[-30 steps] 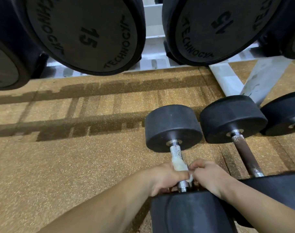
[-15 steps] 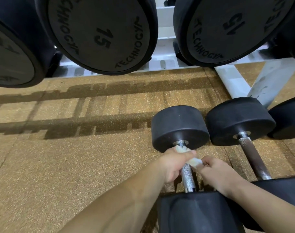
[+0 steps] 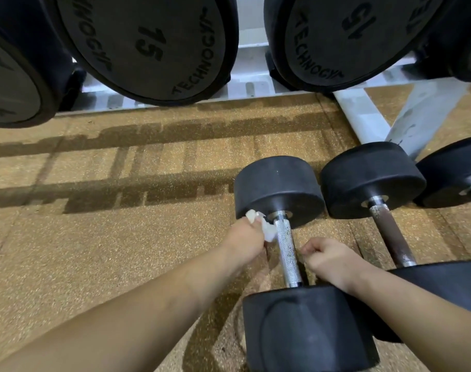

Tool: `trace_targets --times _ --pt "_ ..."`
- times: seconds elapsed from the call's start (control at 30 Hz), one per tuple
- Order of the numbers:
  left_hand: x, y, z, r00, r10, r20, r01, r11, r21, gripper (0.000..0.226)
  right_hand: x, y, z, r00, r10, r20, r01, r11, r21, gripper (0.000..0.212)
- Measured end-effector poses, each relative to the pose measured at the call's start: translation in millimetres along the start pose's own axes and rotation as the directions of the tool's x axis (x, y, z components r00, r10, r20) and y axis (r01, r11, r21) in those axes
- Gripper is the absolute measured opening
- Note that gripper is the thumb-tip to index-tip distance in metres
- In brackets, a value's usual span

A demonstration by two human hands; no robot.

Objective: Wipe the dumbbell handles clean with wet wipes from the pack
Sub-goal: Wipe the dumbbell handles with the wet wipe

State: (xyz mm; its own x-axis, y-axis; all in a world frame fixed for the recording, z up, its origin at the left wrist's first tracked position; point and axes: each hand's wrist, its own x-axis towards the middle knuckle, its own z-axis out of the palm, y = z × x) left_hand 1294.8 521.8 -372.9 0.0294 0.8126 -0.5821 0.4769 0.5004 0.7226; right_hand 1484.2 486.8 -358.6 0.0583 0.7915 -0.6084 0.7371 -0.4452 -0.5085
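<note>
A black dumbbell lies on the floor with its bright knurled handle (image 3: 287,251) bare between the two heads. My left hand (image 3: 246,241) grips a crumpled white wet wipe (image 3: 264,226) just left of the handle's far end, close to the far head (image 3: 278,190). My right hand (image 3: 329,260) sits to the right of the handle with fingers curled and nothing in them. A second dumbbell to the right has a brown, rusty handle (image 3: 391,236). The wipe pack is not in view.
A third dumbbell (image 3: 454,181) lies at the far right. A white rack (image 3: 355,114) stands behind, with large black 15 dumbbells (image 3: 148,47) overhanging the top of the view. Speckled tan rubber floor (image 3: 108,237) stretches out to the left.
Both hands came off the handle. My left hand drew the wipe off to the left of the far end, and my right hand let go and moved right.
</note>
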Motion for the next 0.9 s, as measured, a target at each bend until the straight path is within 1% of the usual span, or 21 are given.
trace_targets --times 0.03,0.07,0.1,0.13,0.23,0.3,0.33,0.4,0.43,0.47,0.5,0.53,0.57,0.63,0.67,0.7,0.73,0.77,0.8,0.83,0.9 --pt "-1 2 1 0.984 0.121 -0.128 -0.106 0.987 0.123 0.034 1 1 0 1.0 0.003 0.0 -0.003 1.0 -0.005 0.013" --pt "-4 1 4 0.951 0.261 -0.164 -0.213 0.941 0.262 0.032 1 0 0 1.0 0.003 -0.003 -0.003 1.0 -0.003 0.013" --pt "-9 -1 9 0.912 0.392 -0.124 -0.326 0.872 0.366 0.032 1 0 0 1.0 0.005 -0.012 -0.005 1.0 0.005 0.013" --pt "-15 -3 14 0.884 0.465 -0.045 -0.401 0.803 0.44 0.034 2 1 0 1.0 0.007 -0.021 -0.006 1.0 0.013 0.012" --pt "-27 -1 13 0.836 0.517 0.184 -0.5 0.582 0.642 0.024 1 1 3 0.999 0.021 -0.035 -0.019 0.999 0.046 0.012" --pt "-33 14 1 0.776 0.577 0.254 -0.551 0.426 0.717 0.015 3 4 5 0.998 0.033 -0.06 -0.025 0.992 0.121 0.012" --pt "-35 24 -1 0.729 0.639 0.244 -0.554 0.342 0.759 0.015 5 7 6 0.996 0.041 -0.077 -0.029 0.986 0.162 0.018" --pt "-28 37 4 0.588 0.768 0.252 -0.567 0.169 0.806 0.031 11 17 8 0.996 0.043 -0.08 -0.022 0.97 0.241 0.026" --pt "-21 42 11 0.562 0.755 0.339 -0.591 0.081 0.802 0.037 12 19 9 0.995 0.045 -0.084 -0.02 0.96 0.28 0.026" --pt "-13 42 17 0.587 0.671 0.453 -0.624 0.019 0.781 0.038 8 15 7 0.995 0.053 -0.089 -0.023 0.95 0.311 0.024" --pt "-7 43 21 0.631 0.56 0.537 -0.652 0.008 0.758 0.037 3 10 4 0.994 0.067 -0.089 -0.034 0.942 0.333 0.023" --pt "-5 42 23 0.677 0.448 0.584 -0.669 0.044 0.742 0.037 1 8 3 0.994 0.078 -0.08 -0.045 0.937 0.347 0.025" --pt "-4 40 22 0.688 0.399 0.606 -0.681 0.066 0.729 0.035 -1 6 1 0.993 0.09 -0.076 -0.058 0.935 0.35 0.027" --pt "-10 33 20 0.653 0.391 0.648 -0.727 0.086 0.681 0.028 -7 2 -1 0.991 0.111 -0.072 -0.079 0.935 0.346 0.031" --pt "-14 30 20 0.644 0.39 0.658 -0.747 0.138 0.65 0.027 -10 0 -1 0.99 0.121 -0.071 -0.088 0.932 0.352 0.032" --pt "-17 28 19 0.638 0.38 0.67 -0.766 0.222 0.603 0.027 -13 -2 -1 0.989 0.132 -0.069 -0.099 0.928 0.359 0.032" --pt "-22 30 17 0.653 0.357 0.668 -0.756 0.369 0.541 0.027 -14 -4 -1 0.988 0.14 -0.07 -0.105 0.924 0.366 0.029" --pt "-26 33 15 0.687 0.337 0.643 -0.696 0.561 0.449 0.028 -15 -5 0 0.987 0.147 -0.071 -0.111 0.924 0.365 0.023" --pt "-29 35 13 0.739 0.302 0.602 -0.575 0.75 0.328 0.028 -14 -6 0 0.986 0.148 -0.072 -0.113 0.928 0.356 0.017" --pt "-32 38 10 0.787 0.286 0.547 -0.452 0.87 0.195 0.028 -13 -6 2 0.986 0.149 -0.071 -0.113 0.926 0.36 0.014" --pt "-35 43 6 0.882 0.276 0.382 -0.292 0.956 -0.018 0.017 -7 1 4 0.983 0.172 -0.066 -0.125 0.886 0.446 0.016"
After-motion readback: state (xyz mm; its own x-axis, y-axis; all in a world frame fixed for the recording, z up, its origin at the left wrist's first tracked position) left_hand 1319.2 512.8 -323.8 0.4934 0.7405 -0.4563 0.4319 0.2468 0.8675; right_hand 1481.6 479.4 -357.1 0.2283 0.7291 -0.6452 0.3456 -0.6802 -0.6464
